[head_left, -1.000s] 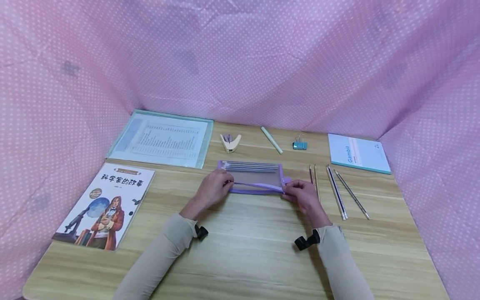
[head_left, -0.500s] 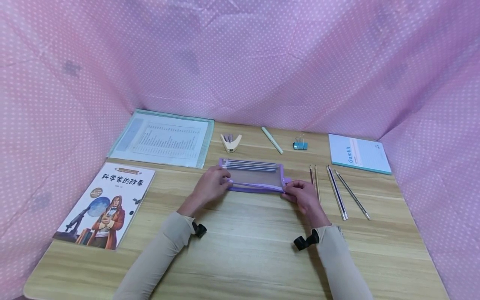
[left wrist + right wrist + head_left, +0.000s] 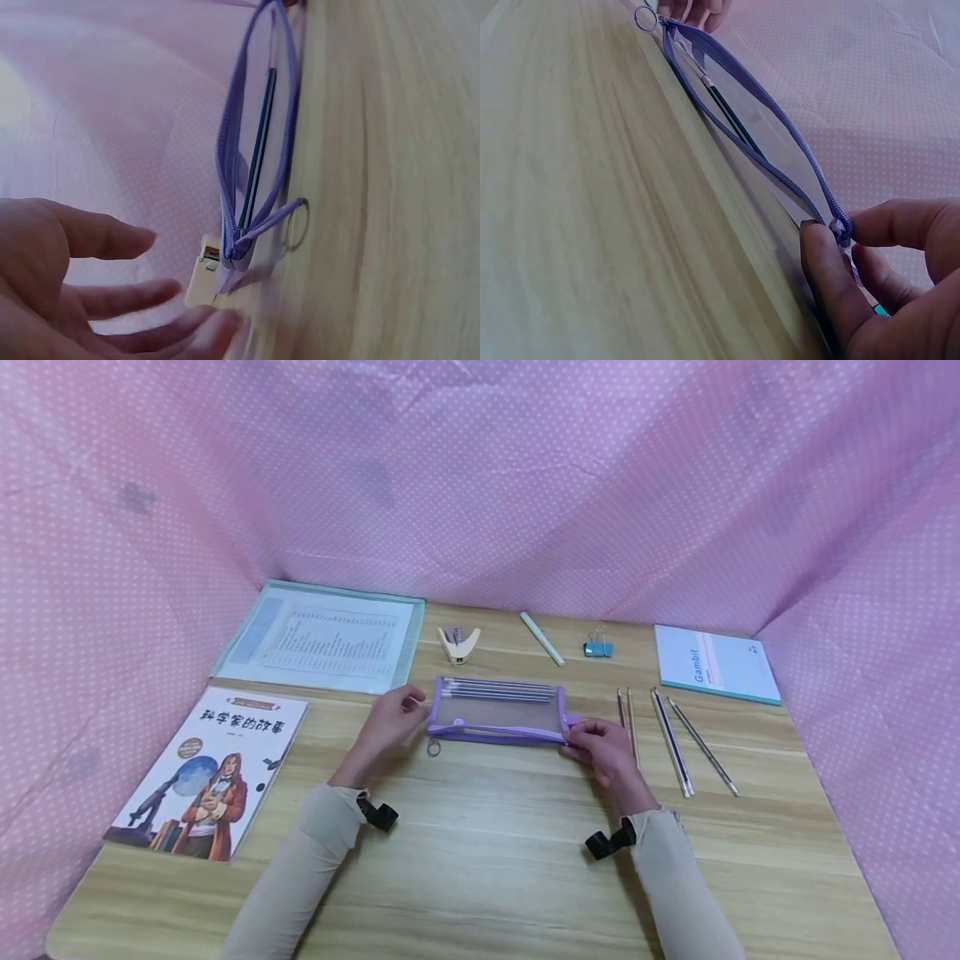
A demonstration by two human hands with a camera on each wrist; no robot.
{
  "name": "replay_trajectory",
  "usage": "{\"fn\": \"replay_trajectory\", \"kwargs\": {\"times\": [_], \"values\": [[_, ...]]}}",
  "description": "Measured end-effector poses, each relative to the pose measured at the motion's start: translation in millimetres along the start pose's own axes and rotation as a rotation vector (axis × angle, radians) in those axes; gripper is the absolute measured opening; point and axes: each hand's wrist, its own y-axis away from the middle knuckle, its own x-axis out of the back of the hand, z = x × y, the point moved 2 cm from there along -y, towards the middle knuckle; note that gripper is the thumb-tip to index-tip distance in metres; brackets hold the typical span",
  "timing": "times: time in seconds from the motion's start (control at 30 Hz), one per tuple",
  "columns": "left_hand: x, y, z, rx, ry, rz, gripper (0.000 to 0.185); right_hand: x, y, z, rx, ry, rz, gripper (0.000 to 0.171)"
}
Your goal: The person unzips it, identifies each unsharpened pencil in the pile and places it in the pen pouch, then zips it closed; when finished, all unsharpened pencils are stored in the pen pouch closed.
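A purple-edged zip pencil case (image 3: 506, 713) with a see-through mesh front lies crosswise on the table, several pencils (image 3: 498, 691) inside along its far side. Both wrist views show its zip (image 3: 220, 150) gaping, a pencil visible within. My right hand (image 3: 606, 750) pinches the zip's right end between thumb and fingers. Just off the left end is my left hand (image 3: 390, 720), holding nothing; its fingers spread loosely in the left wrist view. A metal ring (image 3: 433, 747) on a purple tab hangs from that end.
Loose pencils (image 3: 672, 743) lie right of the case. Behind it are a stapler (image 3: 459, 647), a pale green pen (image 3: 542, 639) and a blue binder clip (image 3: 598, 649). A document folder (image 3: 322, 635) and a book (image 3: 213, 768) sit left, a notebook (image 3: 718, 664) right.
My left hand has let go of the case's left end and drawn away to the left, uncovering the ring. The zip edges lie closer together in the head view. My right hand keeps its pinch.
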Motion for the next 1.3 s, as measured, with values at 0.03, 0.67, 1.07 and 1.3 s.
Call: {"fn": "replay_trajectory", "kwargs": {"times": [0.03, 0.67, 1.07, 1.3], "values": [[-0.4, -0.1, -2.0, 0.048, 0.04, -0.024, 0.033, 0, 0, 0, 0.001, -0.005, 0.001, 0.012], [-6.7, -0.9, -13.0, 0.151, 0.422, -0.26, 0.038, 2, -1, 1, 0.014, -0.002, -0.002, 0.012], [-8.0, -2.0, -19.5, 0.158, 0.57, -0.261, 0.033, 2, -1, 0, -0.014, 0.03, -0.002, 0.011], [-11.4, -4.2, -21.0, 0.165, 0.571, -0.238, 0.03, 2, 0, -2, -0.009, 0.114, 0.01, 0.011]]}}
